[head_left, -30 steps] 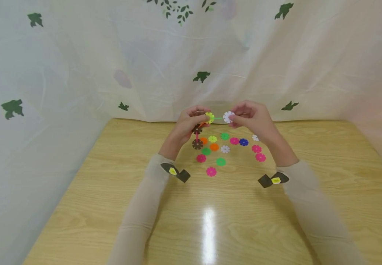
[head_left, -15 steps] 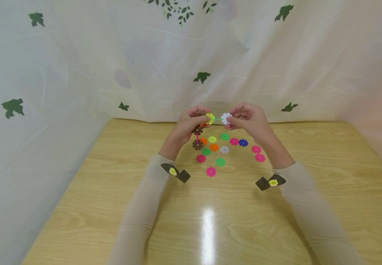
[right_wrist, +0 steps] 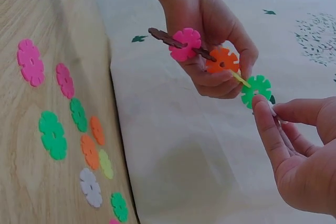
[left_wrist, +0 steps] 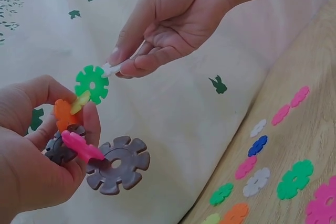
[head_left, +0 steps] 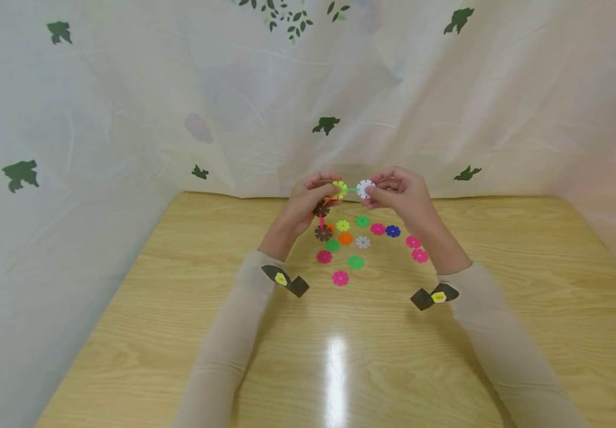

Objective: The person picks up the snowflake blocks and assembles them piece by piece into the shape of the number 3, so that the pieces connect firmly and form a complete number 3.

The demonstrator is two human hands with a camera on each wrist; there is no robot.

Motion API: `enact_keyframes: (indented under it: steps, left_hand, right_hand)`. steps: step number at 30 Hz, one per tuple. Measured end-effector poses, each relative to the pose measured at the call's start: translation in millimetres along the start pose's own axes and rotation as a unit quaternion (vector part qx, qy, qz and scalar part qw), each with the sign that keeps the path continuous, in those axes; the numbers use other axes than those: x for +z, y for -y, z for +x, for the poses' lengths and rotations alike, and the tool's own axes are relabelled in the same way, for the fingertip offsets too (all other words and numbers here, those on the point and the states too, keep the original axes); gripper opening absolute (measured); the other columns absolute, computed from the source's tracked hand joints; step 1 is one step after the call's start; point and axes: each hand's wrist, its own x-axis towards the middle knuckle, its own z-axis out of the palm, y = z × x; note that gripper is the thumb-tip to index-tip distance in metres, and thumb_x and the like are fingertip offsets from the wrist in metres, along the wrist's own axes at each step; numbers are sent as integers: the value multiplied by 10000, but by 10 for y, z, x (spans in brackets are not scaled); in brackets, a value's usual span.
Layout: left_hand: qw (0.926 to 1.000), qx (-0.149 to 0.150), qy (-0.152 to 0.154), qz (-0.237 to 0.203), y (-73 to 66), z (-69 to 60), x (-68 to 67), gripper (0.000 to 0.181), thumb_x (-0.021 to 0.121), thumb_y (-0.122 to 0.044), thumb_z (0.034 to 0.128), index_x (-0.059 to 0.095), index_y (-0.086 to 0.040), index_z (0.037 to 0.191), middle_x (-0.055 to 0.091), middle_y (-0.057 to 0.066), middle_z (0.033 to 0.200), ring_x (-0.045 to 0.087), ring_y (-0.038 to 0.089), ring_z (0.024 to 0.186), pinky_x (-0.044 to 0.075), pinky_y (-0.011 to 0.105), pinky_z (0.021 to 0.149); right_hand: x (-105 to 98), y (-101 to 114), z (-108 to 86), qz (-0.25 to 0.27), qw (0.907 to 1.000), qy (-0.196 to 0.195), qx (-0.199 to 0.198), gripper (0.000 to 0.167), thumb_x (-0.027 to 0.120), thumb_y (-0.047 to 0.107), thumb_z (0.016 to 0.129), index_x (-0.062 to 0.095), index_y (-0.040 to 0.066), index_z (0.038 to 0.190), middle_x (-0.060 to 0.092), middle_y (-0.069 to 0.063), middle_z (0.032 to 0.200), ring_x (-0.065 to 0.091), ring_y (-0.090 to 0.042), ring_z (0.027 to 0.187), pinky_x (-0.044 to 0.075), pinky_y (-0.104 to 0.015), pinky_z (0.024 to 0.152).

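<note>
My left hand (head_left: 308, 201) pinches the yellow notched disc (head_left: 342, 189) of a chain of slotted flower discs. In the left wrist view the chain runs from a large-looking brown disc (left_wrist: 129, 167) through a pink disc (left_wrist: 79, 144), another brown one and an orange disc (left_wrist: 62, 111) to the yellow, then a green disc (left_wrist: 84, 81). My right hand (head_left: 404, 195) holds a white disc (head_left: 363, 189) between thumb and fingers. Its edge meets the green disc's rim; how deep the slots engage I cannot tell. Fingers partly cover the second brown disc.
Loose discs lie on the wooden table (head_left: 179, 333) below the hands: pink (head_left: 340, 278), green (head_left: 356, 262), orange (head_left: 345, 238), white (head_left: 363, 242), blue (head_left: 392, 230) and others. Behind the table's far edge hangs a pale curtain (head_left: 265, 119) with green bird shapes.
My right hand has moved slightly left with the white disc, narrowing the gap to the yellow disc. The left hand and the hanging brown discs have shifted a little right.
</note>
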Motion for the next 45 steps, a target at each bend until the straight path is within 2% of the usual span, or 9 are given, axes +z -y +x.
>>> enact_keyframes:
  steps: [3,10,12,15,18,28,34,39,45]
  left_hand:
    - [9999,-1,-128,-27,5,1,10,233,591,-35,976,629,39,1193,610,11,983,575,136,856,593,206,753]
    - [9997,-78,-207,76,21,-3,26,119,667,-106,971,685,-84,1086,619,-23,951,548,121,824,515,194,693]
    - [9998,-103,-158,98,24,-5,28,120,692,-93,955,690,-108,1074,616,-19,938,558,129,785,526,228,731]
    - [9998,-125,-105,88,25,-4,29,223,703,-62,942,669,-45,1162,614,-3,960,604,163,804,578,351,921]
    - [9999,-155,-59,16,14,-6,36,363,699,-44,945,594,48,1281,619,18,998,658,182,883,505,477,1091]
    - [9992,-298,-46,-249,-6,8,48,408,680,-7,951,549,105,1320,639,53,989,710,326,1054,597,317,924]
    - [9997,-35,147,-180,-5,-7,50,335,663,30,945,585,121,1257,638,36,1025,708,172,892,577,376,951]
    - [9991,216,360,-77,-6,-21,44,147,669,41,933,685,-1,1072,633,46,1047,701,165,879,586,384,957]
    - [9977,349,436,372,-12,-41,28,132,705,-12,917,717,-116,997,641,12,1040,650,144,874,566,356,933]
  right_hand:
    - [28,-13,-5,130,9999,-22,46,146,681,6,952,601,-39,1065,761,-31,892,759,-152,774,631,-296,758]
    - [68,-48,-6,304,9991,-154,241,161,683,32,958,585,-27,1072,748,-36,871,762,-160,776,628,-293,770]
    - [67,-55,-2,361,9988,-193,262,162,687,35,956,585,-24,1067,744,-37,872,760,-158,774,628,-281,765]
    - [62,-56,4,425,9985,-226,260,159,692,32,952,590,-24,1060,742,-38,875,759,-153,771,628,-272,761]
    - [55,-54,11,479,9982,-252,271,159,696,27,947,599,-29,1059,743,-36,877,758,-150,768,629,-271,760]
    - [33,-25,15,252,9986,-289,364,183,721,35,930,641,-32,1081,776,-4,880,770,-157,779,628,-260,755]
    - [15,-12,5,37,9993,-174,331,184,734,54,926,680,-11,1089,784,2,884,766,-171,794,632,-268,751]
    - [-4,-5,-14,-119,9994,-61,313,181,740,87,929,694,14,1088,789,-16,891,769,-181,804,634,-287,758]
    - [-19,5,-19,-212,9994,54,253,167,749,86,922,698,29,1070,789,-30,882,770,-209,797,637,-328,772]
